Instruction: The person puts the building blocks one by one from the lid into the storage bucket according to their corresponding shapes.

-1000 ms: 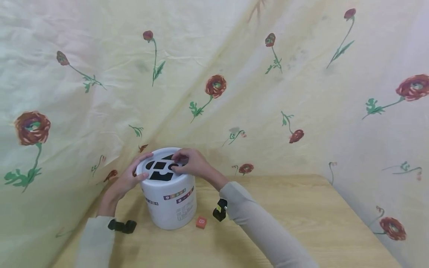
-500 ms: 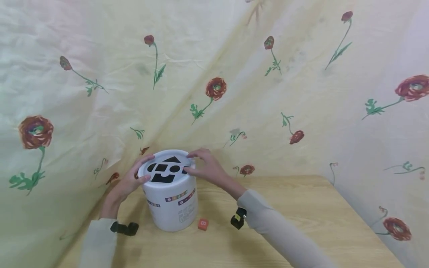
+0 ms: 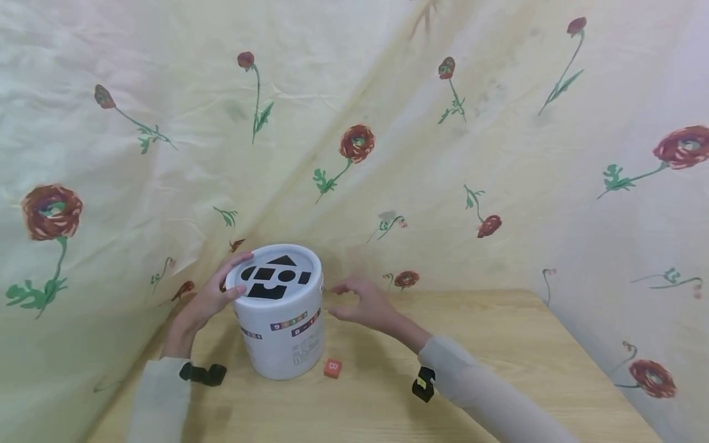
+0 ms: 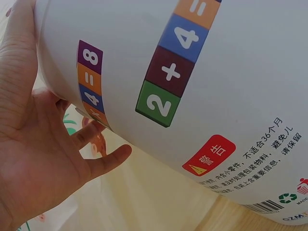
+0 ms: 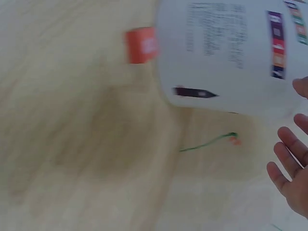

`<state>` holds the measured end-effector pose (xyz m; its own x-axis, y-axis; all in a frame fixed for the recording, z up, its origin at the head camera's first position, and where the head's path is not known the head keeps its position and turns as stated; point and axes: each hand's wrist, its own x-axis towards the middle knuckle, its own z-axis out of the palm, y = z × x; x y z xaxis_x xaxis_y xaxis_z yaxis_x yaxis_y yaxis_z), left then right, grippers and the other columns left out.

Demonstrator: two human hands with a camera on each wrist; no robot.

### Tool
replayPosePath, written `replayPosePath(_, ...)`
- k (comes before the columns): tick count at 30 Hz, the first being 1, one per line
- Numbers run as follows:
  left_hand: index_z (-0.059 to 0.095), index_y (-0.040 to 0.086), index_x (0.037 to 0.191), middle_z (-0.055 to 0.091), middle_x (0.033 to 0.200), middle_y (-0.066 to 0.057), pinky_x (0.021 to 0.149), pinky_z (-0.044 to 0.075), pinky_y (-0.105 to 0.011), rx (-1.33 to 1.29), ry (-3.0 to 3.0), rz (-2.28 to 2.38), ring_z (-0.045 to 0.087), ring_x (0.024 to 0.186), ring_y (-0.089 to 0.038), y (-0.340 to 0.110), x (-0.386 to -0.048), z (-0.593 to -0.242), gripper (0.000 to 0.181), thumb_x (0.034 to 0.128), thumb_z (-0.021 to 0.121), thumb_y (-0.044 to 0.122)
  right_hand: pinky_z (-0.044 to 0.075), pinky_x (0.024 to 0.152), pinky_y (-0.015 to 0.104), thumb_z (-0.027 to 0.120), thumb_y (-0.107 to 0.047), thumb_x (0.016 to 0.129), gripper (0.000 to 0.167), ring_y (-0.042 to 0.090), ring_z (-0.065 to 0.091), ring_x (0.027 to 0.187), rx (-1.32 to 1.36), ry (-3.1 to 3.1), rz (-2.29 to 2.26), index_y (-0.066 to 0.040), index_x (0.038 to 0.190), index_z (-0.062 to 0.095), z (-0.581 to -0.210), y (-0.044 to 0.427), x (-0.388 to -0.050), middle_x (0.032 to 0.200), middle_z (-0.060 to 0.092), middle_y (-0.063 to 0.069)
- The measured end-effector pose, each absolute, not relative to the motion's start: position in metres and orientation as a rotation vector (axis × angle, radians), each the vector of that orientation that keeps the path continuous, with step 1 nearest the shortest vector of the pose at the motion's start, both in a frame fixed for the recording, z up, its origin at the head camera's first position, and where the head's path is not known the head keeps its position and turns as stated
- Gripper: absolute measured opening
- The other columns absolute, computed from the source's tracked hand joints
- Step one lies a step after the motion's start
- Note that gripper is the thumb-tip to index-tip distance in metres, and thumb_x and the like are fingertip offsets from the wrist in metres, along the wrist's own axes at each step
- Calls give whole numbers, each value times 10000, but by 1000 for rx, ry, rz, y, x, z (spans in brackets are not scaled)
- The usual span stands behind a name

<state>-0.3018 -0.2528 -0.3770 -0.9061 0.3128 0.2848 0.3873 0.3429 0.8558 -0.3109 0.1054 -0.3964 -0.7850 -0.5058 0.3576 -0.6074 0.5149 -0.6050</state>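
Note:
A white round bucket (image 3: 279, 341) stands upright on the table, with printed number strips on its side. Its lid (image 3: 306, 259) has several dark shaped openings, among them a triangle and a circle. My left hand (image 3: 210, 298) holds the bucket's left rim, the thumb at the front and fingers behind. In the left wrist view that hand (image 4: 43, 159) spreads along the printed wall. Just right of the bucket, my right hand (image 3: 368, 306) is off the lid, fingers parted and nothing in them. A red cube (image 3: 332, 368) marked with a white character lies by the bucket's base.
The wooden table (image 3: 471, 344) extends to the right, its right edge slanting away. A cream cloth (image 3: 299, 166) printed with red flowers hangs behind and at the left, close to the bucket.
My right hand has come off the lid and moved right and down, away from the bucket, uncovering the openings. The left hand stays on the rim; the red cube has not moved.

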Motion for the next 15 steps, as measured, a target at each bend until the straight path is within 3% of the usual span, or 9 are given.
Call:
replayPosePath(8,282,137,1600,147,1680,-182,1130,285,-734,-635,-2531,-1629,250,1458,-512,-252,-300,-376,696,979,598,156,530,956,424,808,-272,850,368,231,632,1087,1104,-2791,1034,-105,1166,724,-429,109,-299,1139,720,36)
replayPosePath(15,287,132,1597,166,1674,-180,1130,300,-705,-650,-2516,-1627,282,1441,-487,-253,-301,-377,684,985,592,139,527,945,378,825,-246,834,391,271,633,1085,1231,-2893,928,-62,1163,725,-446,109,-292,1153,728,98)
